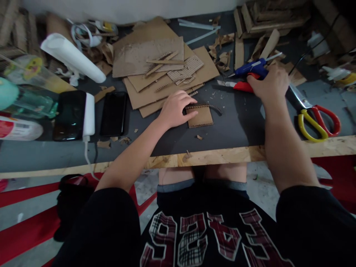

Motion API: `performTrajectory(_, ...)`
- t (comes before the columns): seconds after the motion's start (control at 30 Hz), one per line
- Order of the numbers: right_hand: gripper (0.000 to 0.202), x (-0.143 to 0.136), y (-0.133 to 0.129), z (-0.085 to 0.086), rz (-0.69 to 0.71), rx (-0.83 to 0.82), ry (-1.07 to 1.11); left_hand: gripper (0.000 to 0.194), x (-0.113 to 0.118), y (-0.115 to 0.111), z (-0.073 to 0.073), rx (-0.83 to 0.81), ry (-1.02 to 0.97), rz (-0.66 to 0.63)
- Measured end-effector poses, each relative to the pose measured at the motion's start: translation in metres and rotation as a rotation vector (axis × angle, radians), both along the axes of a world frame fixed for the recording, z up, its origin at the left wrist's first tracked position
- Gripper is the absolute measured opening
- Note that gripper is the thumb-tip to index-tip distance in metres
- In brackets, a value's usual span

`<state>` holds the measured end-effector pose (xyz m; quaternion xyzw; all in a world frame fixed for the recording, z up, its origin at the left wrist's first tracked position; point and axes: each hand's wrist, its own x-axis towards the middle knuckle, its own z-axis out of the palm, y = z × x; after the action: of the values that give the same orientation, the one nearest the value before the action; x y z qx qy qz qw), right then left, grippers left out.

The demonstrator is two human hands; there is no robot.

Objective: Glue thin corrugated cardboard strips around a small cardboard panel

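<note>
The left hand (177,108) rests at the left edge of a small cardboard square (200,117) on the dark tabletop (236,128), near its front edge. Its fingers are curled, thumb and forefinger parted, the thumb over the square and the other fingertips by a corrugated strip (215,108) along its far side; I cannot tell whether they grip or only steady it.

The right hand (272,82) is over the red utility knife (241,86) and the blue glue gun (251,68), fingers bent down; how tightly they are closed, and on which tool, cannot be told. Scissors (306,105) with one red and one yellow handle lie just beside the right forearm.

Writing is scarce. At far left, a bottle (33,129) on its side has a red and white label (11,128) with a barcode, its print too small to read. A clear cup (57,79) bears a yellow cartoon-face sticker (32,66). The black phone (113,114) shows a dark screen. Large plaid characters (164,227) on the black T-shirt (191,202) appear upside down; one looks like a 4, the rest are uncertain. Stacked cardboard sheets (133,91) lie beyond the left hand.
</note>
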<state>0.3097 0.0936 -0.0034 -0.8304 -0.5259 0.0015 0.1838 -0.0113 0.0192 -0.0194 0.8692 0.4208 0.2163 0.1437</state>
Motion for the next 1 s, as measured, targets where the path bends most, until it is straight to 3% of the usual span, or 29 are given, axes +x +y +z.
performTrajectory(0.17,0.056,-0.003,-0.003,0.010,-0.023,0.007,0.035,0.078,-0.016,0.003,0.002,-0.010,0.040,-0.036)
performTrajectory(0.27,0.059,-0.004,-0.011,0.021,-0.042,0.160,0.027,0.080,-0.019,0.006,-0.001,-0.026,0.072,-0.041)
performTrajectory(0.4,0.034,-0.005,-0.024,0.028,0.170,0.492,0.021,0.071,-0.016,0.004,-0.002,-0.030,0.092,-0.014)
performTrajectory(0.47,0.031,-0.009,-0.028,0.028,0.277,0.588,-0.007,0.069,-0.014,0.003,-0.002,-0.030,0.084,0.007)
performTrajectory(0.53,0.035,-0.016,-0.031,0.027,0.337,0.546,-0.013,0.067,-0.012,0.003,-0.003,-0.037,0.076,0.025)
performTrajectory(0.7,0.024,-0.037,-0.038,0.028,0.372,0.186,0.052,0.069,-0.014,0.006,-0.004,-0.060,0.070,0.002)
performTrajectory(0.83,0.033,-0.044,-0.043,0.028,0.388,0.229,0.040,0.080,-0.024,0.008,0.007,-0.074,0.075,-0.080)
performTrajectory(1.0,0.035,-0.046,-0.046,0.024,0.533,0.262,0.026,0.085,-0.037,0.010,0.014,-0.051,0.063,-0.022)
